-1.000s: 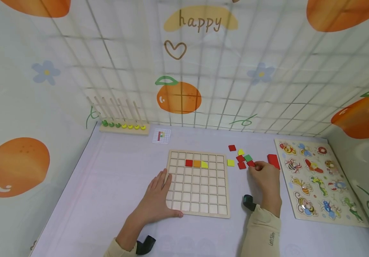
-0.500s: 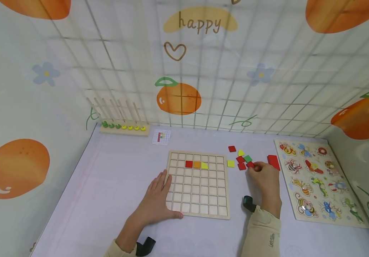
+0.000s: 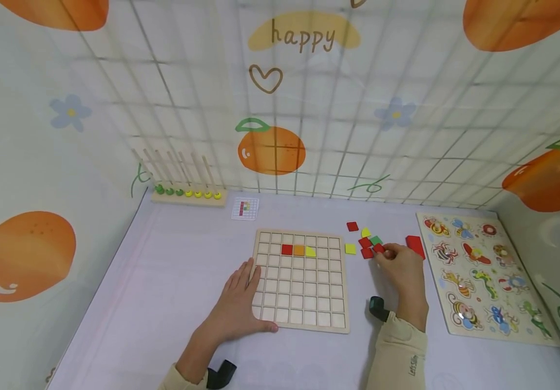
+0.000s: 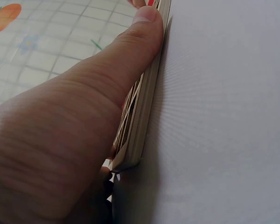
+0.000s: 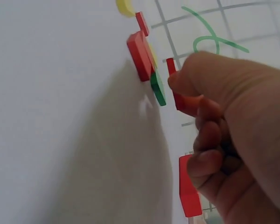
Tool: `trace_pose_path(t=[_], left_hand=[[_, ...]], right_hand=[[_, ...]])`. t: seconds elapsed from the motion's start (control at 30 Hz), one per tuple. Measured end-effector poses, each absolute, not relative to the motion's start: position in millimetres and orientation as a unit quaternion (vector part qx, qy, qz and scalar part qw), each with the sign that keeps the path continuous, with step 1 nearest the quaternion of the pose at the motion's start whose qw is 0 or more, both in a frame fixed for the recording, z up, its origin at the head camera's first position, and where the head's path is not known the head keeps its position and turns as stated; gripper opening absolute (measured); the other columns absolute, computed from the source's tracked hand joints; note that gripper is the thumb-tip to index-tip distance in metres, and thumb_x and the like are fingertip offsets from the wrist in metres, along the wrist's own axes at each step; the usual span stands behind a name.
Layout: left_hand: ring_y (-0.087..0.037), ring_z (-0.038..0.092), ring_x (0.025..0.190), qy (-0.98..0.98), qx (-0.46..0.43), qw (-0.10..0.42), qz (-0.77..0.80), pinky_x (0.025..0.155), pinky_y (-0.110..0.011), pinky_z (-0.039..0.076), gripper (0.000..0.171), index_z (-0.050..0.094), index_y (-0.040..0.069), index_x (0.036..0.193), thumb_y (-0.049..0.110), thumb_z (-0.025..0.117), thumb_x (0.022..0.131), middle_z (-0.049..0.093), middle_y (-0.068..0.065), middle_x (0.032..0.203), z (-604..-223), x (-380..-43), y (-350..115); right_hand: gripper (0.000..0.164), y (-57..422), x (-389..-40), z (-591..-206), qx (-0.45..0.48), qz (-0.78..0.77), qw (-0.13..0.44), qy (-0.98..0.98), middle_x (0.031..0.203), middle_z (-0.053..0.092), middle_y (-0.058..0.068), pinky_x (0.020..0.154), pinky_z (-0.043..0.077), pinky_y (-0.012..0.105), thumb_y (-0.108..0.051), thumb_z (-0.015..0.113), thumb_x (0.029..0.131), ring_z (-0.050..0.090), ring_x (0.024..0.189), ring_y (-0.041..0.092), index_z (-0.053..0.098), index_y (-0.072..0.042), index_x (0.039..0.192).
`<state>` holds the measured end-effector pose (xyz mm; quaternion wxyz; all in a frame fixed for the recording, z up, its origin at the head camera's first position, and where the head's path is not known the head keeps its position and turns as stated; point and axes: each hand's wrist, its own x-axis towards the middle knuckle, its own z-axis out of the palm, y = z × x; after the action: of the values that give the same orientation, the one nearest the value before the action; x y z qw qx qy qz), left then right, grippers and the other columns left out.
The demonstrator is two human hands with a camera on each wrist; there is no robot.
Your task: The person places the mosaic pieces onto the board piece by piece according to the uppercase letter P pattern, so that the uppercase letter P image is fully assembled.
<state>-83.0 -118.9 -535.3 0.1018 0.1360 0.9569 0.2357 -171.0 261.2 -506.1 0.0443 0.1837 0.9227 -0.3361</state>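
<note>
My left hand point(image 3: 236, 303) lies at the near-left corner of a wooden grid board point(image 3: 297, 287). Its fingers are stretched along the left edge, and the thumb point(image 4: 147, 28) presses along the front edge. Set in one row of the grid are a red tile point(image 3: 287, 249), an orange tile point(image 3: 299, 250) and a yellow tile point(image 3: 311, 251). My right hand point(image 3: 403, 271) pinches another red square tile point(image 5: 171, 65) between thumb and index finger. In the right wrist view it is raised beside a green tile point(image 5: 157, 87). Several loose tiles point(image 3: 365, 242) lie just left of these fingertips.
A red block point(image 3: 415, 246) lies beyond the right hand, against an insect puzzle board point(image 3: 443, 292). Near the back wall are a small pattern card point(image 3: 245, 208) and a peg stand point(image 3: 189, 200) with green and yellow beads. One yellow square point(image 3: 350, 248) lies close to the grid's right edge.
My right hand has shifted slightly left with the pinched red tile, which now overlaps the green tile in the head view. The left hand has stayed still on the board.
</note>
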Motion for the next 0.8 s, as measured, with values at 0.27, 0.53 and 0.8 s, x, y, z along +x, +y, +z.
trace_pose_path(t=[0.27, 0.53, 0.8], left_hand=[[-0.034, 0.004, 0.161, 0.957, 0.135, 0.102, 0.236, 0.128, -0.055, 0.017, 0.144, 0.018, 0.004, 0.163, 0.081, 0.081, 0.058, 0.001, -0.014, 0.173, -536, -83, -119], [-0.033, 0.003, 0.161, 0.957, 0.134, 0.105, 0.233, 0.128, -0.055, 0.016, 0.145, 0.015, 0.005, 0.164, 0.082, 0.08, 0.058, 0.0, -0.013, 0.174, -537, -85, -119], [-0.03, 0.001, 0.161, 0.958, 0.131, 0.109, 0.231, 0.129, -0.053, 0.015, 0.146, 0.013, 0.007, 0.164, 0.084, 0.078, 0.058, -0.002, -0.01, 0.174, -539, -85, -120]], right_hand=[[0.043, 259, -170, -503, 0.158, -0.33, 0.048, 0.929, 0.1, 0.064, 0.012, 0.07, 0.048, 0.026, -0.025, 0.07, 0.094, 0.055, 0.096, 0.025, 0.066, -0.005, 0.132], [0.04, 247, -173, -498, 0.101, -0.334, 0.036, 0.937, 0.098, 0.064, 0.012, 0.072, 0.05, 0.026, -0.023, 0.071, 0.092, 0.056, 0.096, 0.026, 0.069, -0.004, 0.128], [0.032, 230, -175, -494, 0.034, -0.336, 0.019, 0.941, 0.092, 0.063, 0.011, 0.072, 0.048, 0.028, -0.017, 0.066, 0.092, 0.057, 0.092, 0.026, 0.072, -0.002, 0.12]])
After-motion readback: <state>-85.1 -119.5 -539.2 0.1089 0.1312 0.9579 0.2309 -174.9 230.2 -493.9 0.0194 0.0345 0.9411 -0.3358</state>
